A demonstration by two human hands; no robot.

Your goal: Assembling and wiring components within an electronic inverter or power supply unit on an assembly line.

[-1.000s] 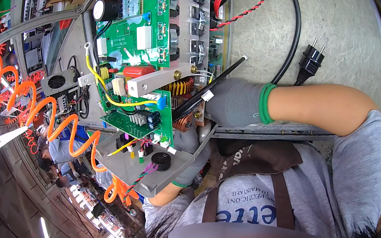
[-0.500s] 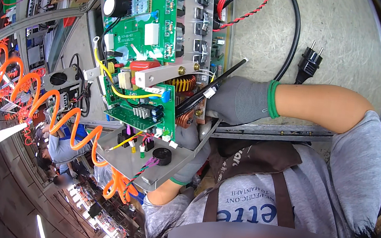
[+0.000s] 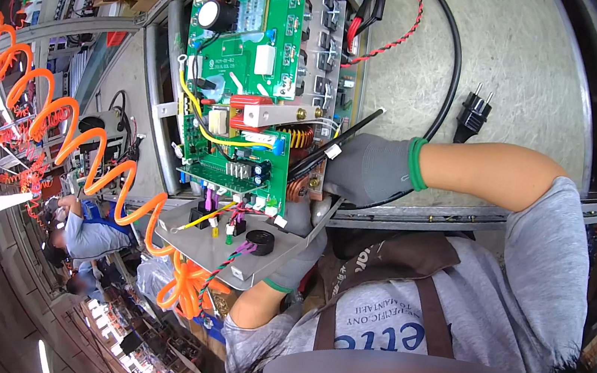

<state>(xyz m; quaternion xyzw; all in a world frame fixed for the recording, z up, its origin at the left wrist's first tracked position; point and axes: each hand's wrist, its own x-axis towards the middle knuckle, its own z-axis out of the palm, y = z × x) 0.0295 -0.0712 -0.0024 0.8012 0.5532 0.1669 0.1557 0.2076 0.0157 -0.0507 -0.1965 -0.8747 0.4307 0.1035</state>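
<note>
Our right hand (image 3: 370, 169) sits against the near right side of the circuit-board assembly (image 3: 278, 55) on the table (image 3: 534, 59), our left hand (image 3: 299, 218) beside its grey panel (image 3: 281, 246); we cannot tell either grip.

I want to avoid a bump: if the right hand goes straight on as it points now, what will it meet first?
Pointing toward picture left, the grey-gloved right hand would probably first meet the black cable bundle with a white tag. Depth is unclear there.
</note>
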